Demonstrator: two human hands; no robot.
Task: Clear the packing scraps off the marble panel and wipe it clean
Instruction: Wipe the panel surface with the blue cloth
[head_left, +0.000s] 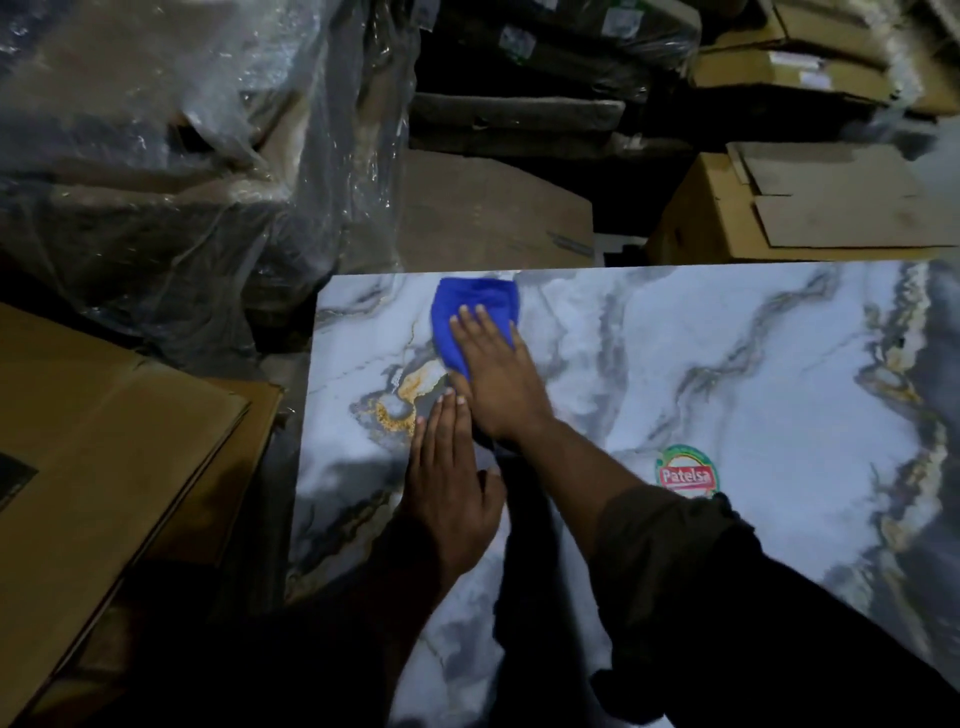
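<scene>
Marble panel (727, 374), one slab, lies flat in front of me, white with grey and gold veins, with one round red-and-green sticker (687, 472) on it. My right hand (493, 379) presses one blue cloth (470, 312) flat against the panel near its far left corner, fingers straight and close together. My left hand (449, 483) rests just beside it, palm down on the bare marble, fingers straight, holding nothing. One flattened cardboard box (93, 467) lies to my left; plastic-wrapped bundles (171, 156) sit beyond.
</scene>
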